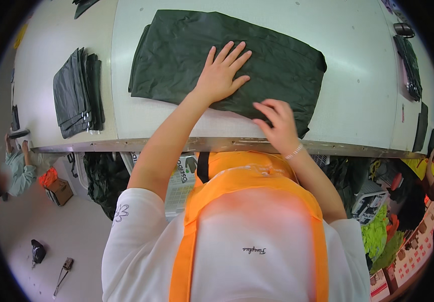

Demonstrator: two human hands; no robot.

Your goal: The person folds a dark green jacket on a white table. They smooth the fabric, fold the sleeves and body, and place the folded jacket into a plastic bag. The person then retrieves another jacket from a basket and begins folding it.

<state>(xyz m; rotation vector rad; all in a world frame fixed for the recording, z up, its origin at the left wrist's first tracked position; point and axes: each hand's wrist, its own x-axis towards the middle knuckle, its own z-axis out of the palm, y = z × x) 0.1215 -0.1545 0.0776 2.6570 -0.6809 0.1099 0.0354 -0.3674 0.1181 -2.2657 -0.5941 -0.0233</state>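
Note:
A large folded piece of dark green, slightly shiny sheet material point(171, 50) lies across the white table point(358, 105) in front of me. My left hand point(220, 78) rests flat on its middle with the fingers spread. Close to its near edge, right of centre, is my right hand point(281, 123), fingers loosely bent and thumb apart from them. No object shows between those fingers. Whether their tips touch the material is hard to make out.
A stack of folded dark green pieces point(76, 95) lies to the left; another dark stack point(409, 68) is at the far right. The table's metal front edge point(96, 146) runs before my waist. Dark material point(103, 178) fills a bin below. A person point(19, 168) works at far left.

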